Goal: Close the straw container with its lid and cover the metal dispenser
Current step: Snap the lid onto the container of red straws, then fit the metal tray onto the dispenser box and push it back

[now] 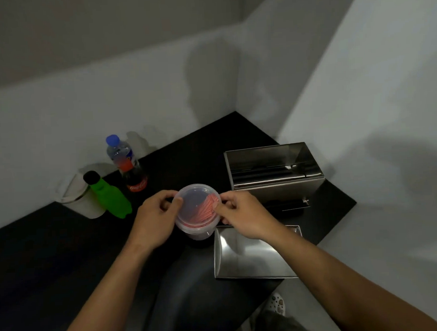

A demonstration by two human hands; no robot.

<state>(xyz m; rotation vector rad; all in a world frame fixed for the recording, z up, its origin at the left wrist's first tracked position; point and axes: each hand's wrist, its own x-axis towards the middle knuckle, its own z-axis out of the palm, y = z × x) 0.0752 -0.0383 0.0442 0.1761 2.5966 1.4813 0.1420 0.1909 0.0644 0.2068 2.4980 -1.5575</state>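
Here, both hands meet over a round clear straw container [195, 231] that stands on the black table [41, 260], a little below the middle of the view. A clear lid [195, 200] lies on top of the container, and red straws [206, 209] show through it. The left hand [154, 219] holds the lid edge at 9 o'clock, its fingers [176, 201] curled and pinching the rim. The right hand [244, 216] holds the lid edge at 3 o'clock, its fingers also pinched on the rim. Whether the lid is fully pressed down I cannot tell.

The metal dispenser [273, 173] stands at 2 o'clock from the container, near it but apart, and its top is open. Its flat metal cover [244, 259] lies on the table at 5 o'clock from the container, just beside it, partly under the right forearm.

At 10 o'clock from the container stand a cola bottle [134, 179] with a red label, a water bottle [118, 151] with a blue cap behind it, and a green bottle [108, 197] with a black cap. A white cup-like thing [81, 199] stands against the wall just behind the green bottle.
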